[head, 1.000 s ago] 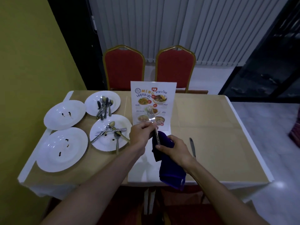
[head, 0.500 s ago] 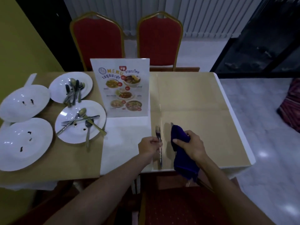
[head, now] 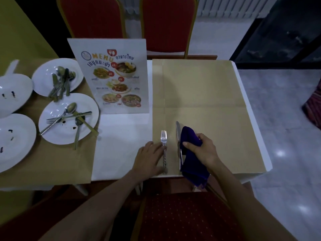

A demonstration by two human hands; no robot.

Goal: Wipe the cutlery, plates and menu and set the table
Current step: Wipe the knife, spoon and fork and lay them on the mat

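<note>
A fork (head: pixel 163 139) lies flat on the tan placemat (head: pixel 205 94) near the table's front edge. My left hand (head: pixel 149 158) rests beside it, fingers fairly straight and touching its handle. A knife (head: pixel 178 136) lies parallel just to the right. My right hand (head: pixel 202 151) grips a dark blue cloth (head: pixel 192 164) that hangs over the table edge and covers part of the knife. A standing menu card (head: pixel 116 75) is at the table's middle. Left of it are white plates; one (head: pixel 69 119) holds dirty cutlery and another (head: pixel 58 77) holds several more pieces.
Two more stained white plates (head: pixel 15 141) (head: pixel 12 93) sit at the far left on a second tan mat. Two red chairs (head: pixel 166 23) stand behind the table, and a red seat (head: pixel 187 216) is below me. Grey floor lies to the right.
The fork went from upright in my left hand, against the cloth, down onto the mat left of the knife. My left hand's fingers have loosened and now lie against its handle.
</note>
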